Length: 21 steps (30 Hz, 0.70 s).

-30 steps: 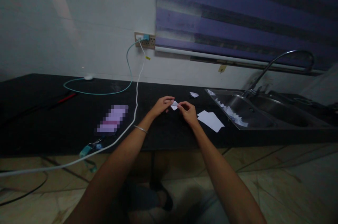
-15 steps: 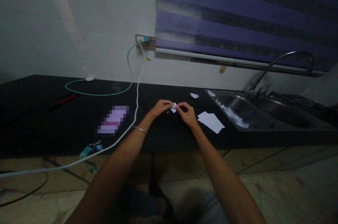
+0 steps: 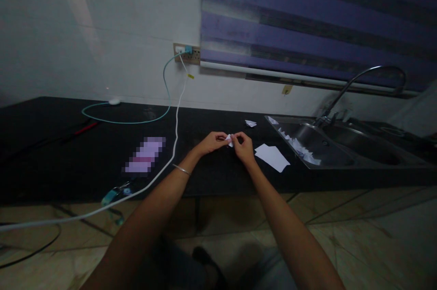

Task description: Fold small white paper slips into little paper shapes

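A small folded piece of white paper (image 3: pixel 230 140) is pinched between both hands, just above the black counter. My left hand (image 3: pixel 213 142) grips its left side with thumb and fingers together. On the other side, my right hand (image 3: pixel 243 145) closes its thumb and forefinger on the paper's right edge; the exact folds are too small to make out. Flat white sheets (image 3: pixel 272 157) lie fanned a little to the right of my right hand. Behind the hands rests a small folded paper piece (image 3: pixel 251 123).
Several folded white papers line the left rim of the steel sink (image 3: pixel 344 144), under a curved faucet (image 3: pixel 368 71). A white cable (image 3: pixel 176 130) crosses the counter left of my hands. Farther left lie a blurred-out phone-like item (image 3: pixel 145 155) and a red stick-like object (image 3: pixel 86 128).
Both hands have come closer together, my left shifting slightly right. The folded paper has moved a little to the right and turned between the fingers.
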### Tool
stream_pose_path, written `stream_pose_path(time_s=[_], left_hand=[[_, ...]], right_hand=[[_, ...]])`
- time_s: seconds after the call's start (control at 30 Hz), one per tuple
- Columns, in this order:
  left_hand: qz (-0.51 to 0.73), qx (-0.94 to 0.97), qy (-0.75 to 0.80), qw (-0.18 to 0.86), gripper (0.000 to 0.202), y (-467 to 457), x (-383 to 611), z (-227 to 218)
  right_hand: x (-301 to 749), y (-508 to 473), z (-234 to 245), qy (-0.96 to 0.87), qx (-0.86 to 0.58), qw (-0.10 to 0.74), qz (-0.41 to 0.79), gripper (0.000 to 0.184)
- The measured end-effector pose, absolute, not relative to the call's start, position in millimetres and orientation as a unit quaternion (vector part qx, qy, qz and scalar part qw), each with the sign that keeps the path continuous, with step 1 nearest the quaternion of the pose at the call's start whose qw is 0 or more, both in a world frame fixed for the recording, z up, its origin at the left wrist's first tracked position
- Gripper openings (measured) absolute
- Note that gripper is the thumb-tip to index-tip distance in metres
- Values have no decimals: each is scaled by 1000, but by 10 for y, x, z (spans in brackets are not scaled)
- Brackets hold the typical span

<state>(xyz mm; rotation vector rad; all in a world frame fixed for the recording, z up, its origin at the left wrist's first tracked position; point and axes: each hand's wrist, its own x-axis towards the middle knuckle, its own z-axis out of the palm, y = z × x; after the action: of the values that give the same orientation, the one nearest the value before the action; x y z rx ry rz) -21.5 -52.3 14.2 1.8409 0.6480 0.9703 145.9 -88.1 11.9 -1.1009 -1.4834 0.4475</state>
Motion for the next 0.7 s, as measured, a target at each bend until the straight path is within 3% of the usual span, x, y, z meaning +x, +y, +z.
stream_pose_path(time_s=[0.2, 0.5, 0.7], left_hand=[[385, 785, 248, 417, 34, -554, -203, 147], [374, 768, 271, 443, 46, -527, -238, 147], [382, 764, 263, 448, 49, -546, -286, 205]], right_hand=[[1469, -866, 92, -633, -479, 581, 179, 28], [1449, -894, 146, -623, -479, 586, 196, 31], [1435, -863, 130, -571, -440, 607, 336, 36]])
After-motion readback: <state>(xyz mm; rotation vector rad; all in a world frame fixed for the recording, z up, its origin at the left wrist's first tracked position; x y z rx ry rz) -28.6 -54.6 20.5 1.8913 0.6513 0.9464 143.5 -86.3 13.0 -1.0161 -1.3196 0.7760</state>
